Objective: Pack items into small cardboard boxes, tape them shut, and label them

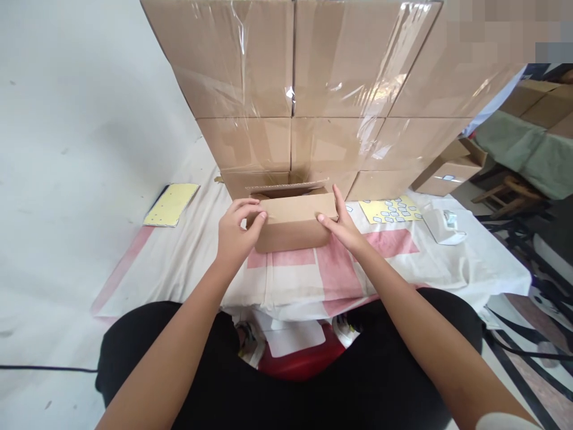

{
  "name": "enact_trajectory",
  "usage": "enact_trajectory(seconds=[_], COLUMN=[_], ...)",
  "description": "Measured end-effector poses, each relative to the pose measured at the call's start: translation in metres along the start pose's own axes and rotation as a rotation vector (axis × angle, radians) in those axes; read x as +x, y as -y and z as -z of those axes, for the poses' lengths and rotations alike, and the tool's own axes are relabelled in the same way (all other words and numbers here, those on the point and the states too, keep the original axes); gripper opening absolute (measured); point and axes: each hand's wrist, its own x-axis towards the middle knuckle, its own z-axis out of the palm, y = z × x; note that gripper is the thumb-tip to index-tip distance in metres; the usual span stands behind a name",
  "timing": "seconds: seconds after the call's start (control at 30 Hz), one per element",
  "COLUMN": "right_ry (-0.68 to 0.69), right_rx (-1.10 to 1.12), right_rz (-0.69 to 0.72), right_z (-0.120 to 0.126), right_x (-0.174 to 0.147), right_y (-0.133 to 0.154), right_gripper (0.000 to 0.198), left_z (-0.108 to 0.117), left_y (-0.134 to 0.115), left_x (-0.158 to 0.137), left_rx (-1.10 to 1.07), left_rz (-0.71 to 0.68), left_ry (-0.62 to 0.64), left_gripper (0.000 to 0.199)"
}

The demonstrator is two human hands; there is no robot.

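A small brown cardboard box (293,236) sits on the cloth-covered table right in front of me, its back flap standing up and a dark gap showing behind the front panel. My left hand (237,230) grips the box's left end, thumb on the front upper corner and fingers curled behind. At the right end, my right hand (345,227) holds the box with the thumb on its front and the index finger stretched up along the side. The inside of the box is mostly hidden.
Behind the box rises a stack of plastic-wrapped cartons (331,143). A yellow sheet (172,205) lies left; another yellow sheet with small labels (389,210) lies right, beside a white dispenser-like device (443,224). An open carton (447,170) stands farther right. A white wall (80,149) bounds the left.
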Motion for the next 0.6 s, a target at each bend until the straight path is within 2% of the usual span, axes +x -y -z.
enact_trajectory(seconds=[0.1, 0.2, 0.27, 0.4, 0.5, 0.6], right_ry=[-0.009, 0.003, 0.026, 0.030, -0.007, -0.033], right_rx=[-0.024, -0.084, -0.107, -0.099, -0.095, -0.219], right_rz=[0.031, 0.099, 0.136, 0.174, 0.237, 0.336], right_z=[0.002, 0.007, 0.007, 0.001, -0.001, 0.003], right_x=[-0.004, -0.013, -0.020, -0.031, -0.031, -0.027], right_y=[0.002, 0.008, 0.013, 0.021, 0.023, 0.021], right_gripper=[0.117, 0.118, 0.112, 0.098, 0.093, 0.069], left_z=[0.003, 0.007, 0.010, 0.010, 0.007, 0.007], left_y=[0.003, 0.000, -0.003, -0.010, -0.011, -0.014], left_x=[0.002, 0.003, 0.003, 0.002, 0.000, -0.002], left_rx=[-0.035, -0.030, 0.048, 0.285, 0.319, 0.304], left_rz=[0.051, 0.078, 0.048, -0.152, -0.207, -0.219], left_ry=[0.002, -0.021, -0.058, -0.135, -0.131, -0.125], left_gripper=[0.011, 0.013, 0.011, 0.007, 0.009, 0.011])
